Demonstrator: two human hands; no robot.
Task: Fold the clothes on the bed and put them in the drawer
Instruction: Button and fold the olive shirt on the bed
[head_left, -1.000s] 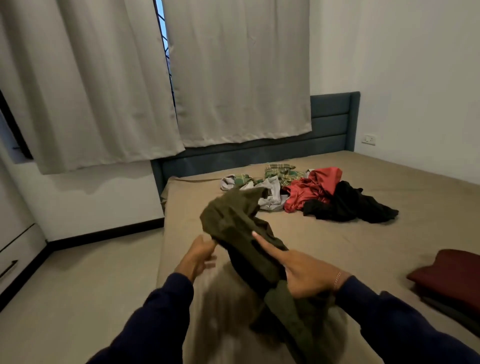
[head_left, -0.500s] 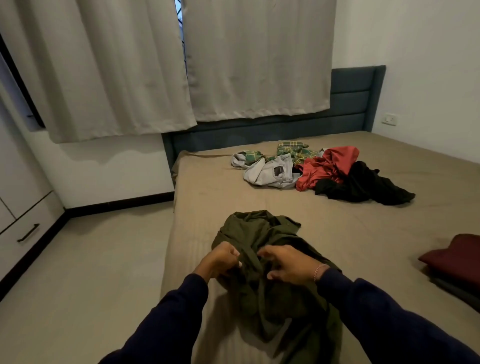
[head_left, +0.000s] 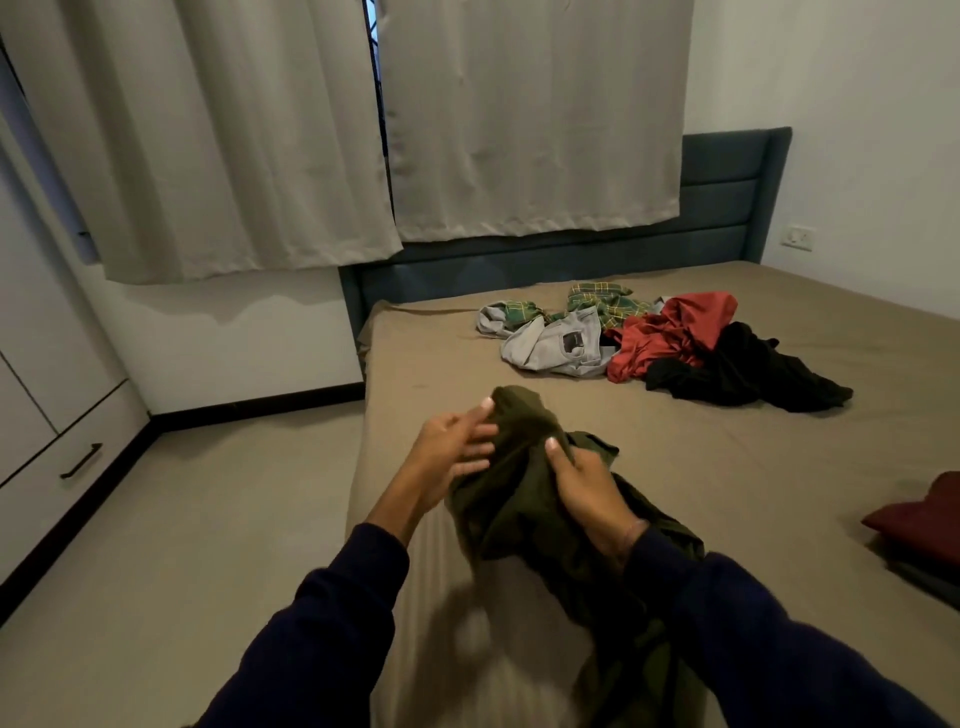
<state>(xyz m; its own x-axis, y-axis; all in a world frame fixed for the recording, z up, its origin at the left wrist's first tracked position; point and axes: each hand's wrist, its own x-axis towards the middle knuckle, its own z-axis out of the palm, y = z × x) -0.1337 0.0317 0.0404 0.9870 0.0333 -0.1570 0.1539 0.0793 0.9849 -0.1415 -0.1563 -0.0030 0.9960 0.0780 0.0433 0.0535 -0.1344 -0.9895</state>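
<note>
Now your right hand (head_left: 587, 486) grips the olive garment (head_left: 524, 499), thumb on top, held above the bed (head_left: 727, 467) near its left edge | your left hand (head_left: 449, 452) touches the cloth with fingers spread, grip wide | unfolded pile (head_left: 649, 343) lies near the headboard | drawer (head_left: 67, 462) sits far left, closed.

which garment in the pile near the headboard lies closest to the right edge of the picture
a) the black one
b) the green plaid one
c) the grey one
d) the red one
a: the black garment spreads out furthest right in the pile, past the red garment, with the grey garment and green plaid garment further left.
</note>
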